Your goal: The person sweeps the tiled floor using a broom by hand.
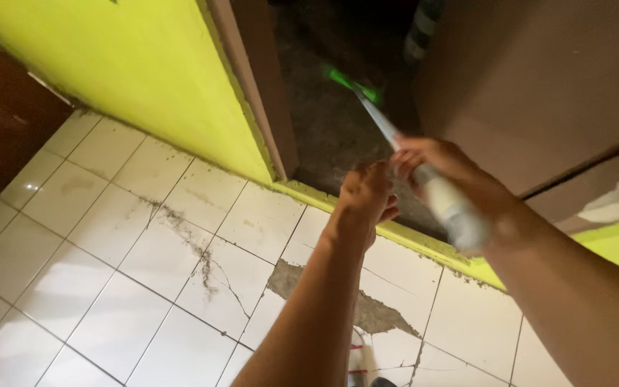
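Observation:
My right hand (444, 170) grips a long pale stick (444, 203), the handle of a broom or mop, blurred by motion. The handle runs up and away through a doorway to a green head (351, 84) resting on the dark ground outside. My left hand (367, 193) is closed just beside the handle, to its left; whether it touches the handle is unclear.
White floor tiles (116, 236) are cracked, with a broken patch (367, 308) near my feet. A yellow-green wall (130, 64) and raised yellow threshold (402, 236) border the doorway. A brown door (546, 79) stands at right, a dark brown panel (1, 122) at left.

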